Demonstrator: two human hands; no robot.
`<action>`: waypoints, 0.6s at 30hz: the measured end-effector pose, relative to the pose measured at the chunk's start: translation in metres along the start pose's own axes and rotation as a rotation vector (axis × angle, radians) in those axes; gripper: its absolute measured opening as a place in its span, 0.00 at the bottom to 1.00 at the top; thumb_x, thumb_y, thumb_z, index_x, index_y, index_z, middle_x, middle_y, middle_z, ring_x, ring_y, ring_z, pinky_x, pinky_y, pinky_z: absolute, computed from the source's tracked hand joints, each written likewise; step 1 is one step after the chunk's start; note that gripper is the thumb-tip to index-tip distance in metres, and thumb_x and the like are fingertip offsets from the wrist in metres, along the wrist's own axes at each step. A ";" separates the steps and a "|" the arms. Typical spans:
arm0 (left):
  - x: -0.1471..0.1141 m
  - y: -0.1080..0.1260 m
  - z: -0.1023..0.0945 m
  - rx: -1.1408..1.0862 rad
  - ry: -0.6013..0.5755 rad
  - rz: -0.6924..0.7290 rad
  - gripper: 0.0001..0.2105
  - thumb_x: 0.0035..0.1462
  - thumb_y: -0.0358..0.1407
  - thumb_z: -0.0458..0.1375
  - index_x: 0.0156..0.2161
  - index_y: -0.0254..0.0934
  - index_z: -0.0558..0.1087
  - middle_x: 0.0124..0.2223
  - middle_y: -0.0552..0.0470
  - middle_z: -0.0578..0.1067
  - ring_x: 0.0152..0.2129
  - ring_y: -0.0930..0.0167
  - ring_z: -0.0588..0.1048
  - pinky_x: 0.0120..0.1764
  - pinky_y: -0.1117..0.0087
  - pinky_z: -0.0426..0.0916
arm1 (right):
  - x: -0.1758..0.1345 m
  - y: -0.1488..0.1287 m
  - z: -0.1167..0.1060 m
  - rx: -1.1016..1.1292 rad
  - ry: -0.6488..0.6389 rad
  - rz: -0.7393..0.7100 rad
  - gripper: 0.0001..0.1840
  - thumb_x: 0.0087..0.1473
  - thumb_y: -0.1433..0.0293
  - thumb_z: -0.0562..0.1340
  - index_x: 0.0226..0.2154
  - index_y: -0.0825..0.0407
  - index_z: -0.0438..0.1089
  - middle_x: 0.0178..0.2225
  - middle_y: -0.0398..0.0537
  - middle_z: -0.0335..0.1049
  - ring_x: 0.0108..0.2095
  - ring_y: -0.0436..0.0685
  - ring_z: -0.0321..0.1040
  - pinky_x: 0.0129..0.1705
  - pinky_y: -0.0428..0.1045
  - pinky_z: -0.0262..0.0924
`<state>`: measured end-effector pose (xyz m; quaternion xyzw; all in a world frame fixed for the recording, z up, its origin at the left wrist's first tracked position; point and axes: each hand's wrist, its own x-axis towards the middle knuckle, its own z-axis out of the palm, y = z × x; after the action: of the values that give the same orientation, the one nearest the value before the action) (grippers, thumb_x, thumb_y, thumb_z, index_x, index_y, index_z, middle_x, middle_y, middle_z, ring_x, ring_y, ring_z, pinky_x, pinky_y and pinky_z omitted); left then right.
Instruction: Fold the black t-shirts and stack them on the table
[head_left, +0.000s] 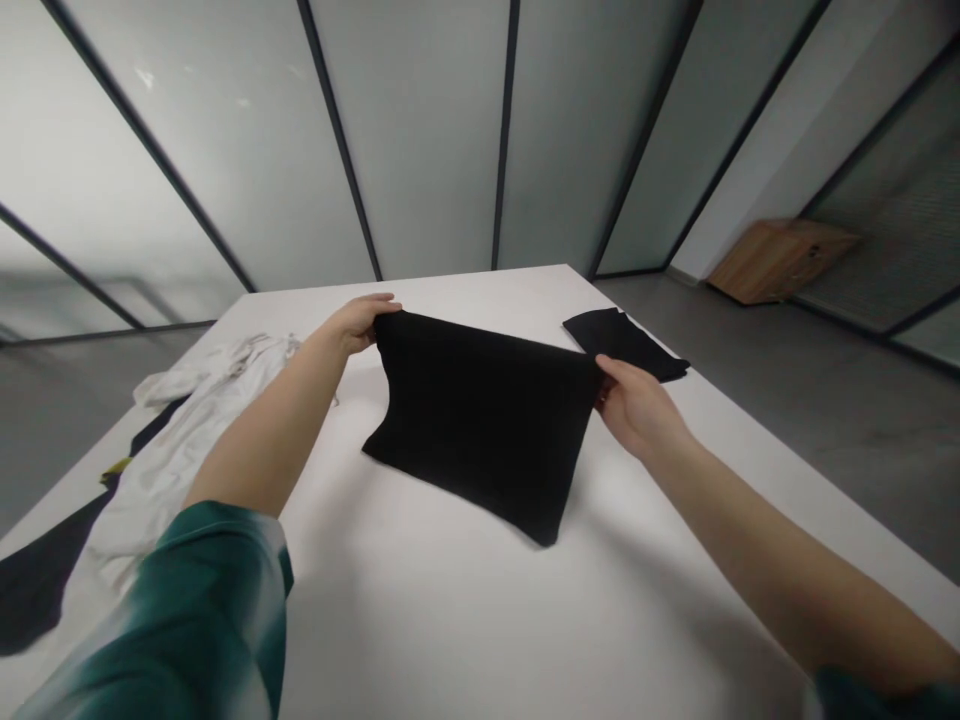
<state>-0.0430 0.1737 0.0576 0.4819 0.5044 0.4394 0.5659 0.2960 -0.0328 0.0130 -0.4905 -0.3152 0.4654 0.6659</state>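
A black piece of cloth (484, 415), its exact kind not plain, is stretched between my two hands above the white table (450, 630). My left hand (364, 322) pinches its far left corner, thumb underneath and fingers on top. At the upper right corner, my right hand (634, 405) grips the fabric between thumb and fingers. The upper edge looks like a smooth fold, and the lower edge hangs toward me, the right lower corner nearest. Just beyond my right hand lies a folded black cloth (624, 342), flat on the table.
Along the table's left side lies a heap of white clothing (217, 400) with dark fabric (52, 570) and a bit of yellow (115, 470) under it. Frosted glass panels (420, 130) stand behind the table. A wooden cabinet (772, 262) is on the floor at the right.
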 end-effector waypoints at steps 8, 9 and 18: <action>0.032 0.078 0.008 0.037 0.093 0.348 0.15 0.50 0.29 0.63 0.44 0.36 0.71 0.35 0.51 0.74 0.35 0.67 0.77 0.39 0.66 0.73 | 0.126 -0.073 0.037 -0.125 0.017 -0.120 0.08 0.51 0.68 0.64 0.26 0.49 0.63 0.23 0.42 0.67 0.28 0.52 0.69 0.32 0.47 0.67; 0.036 0.086 0.008 0.054 0.102 0.404 0.15 0.50 0.29 0.62 0.46 0.37 0.71 0.35 0.51 0.74 0.36 0.67 0.77 0.40 0.67 0.72 | 0.138 -0.080 0.041 -0.146 0.006 -0.155 0.09 0.51 0.67 0.64 0.26 0.49 0.63 0.24 0.42 0.68 0.29 0.52 0.69 0.33 0.47 0.67; -0.036 0.034 -0.015 0.329 -0.009 0.580 0.18 0.49 0.40 0.62 0.47 0.37 0.72 0.37 0.52 0.74 0.39 0.65 0.74 0.43 0.64 0.68 | 0.098 -0.013 0.000 -0.317 -0.070 -0.207 0.15 0.42 0.56 0.68 0.25 0.48 0.68 0.27 0.44 0.71 0.34 0.56 0.70 0.40 0.51 0.67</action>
<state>-0.0623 0.1451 0.0962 0.6922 0.4079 0.4927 0.3344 0.3361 0.0568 0.0218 -0.5376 -0.4563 0.3557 0.6134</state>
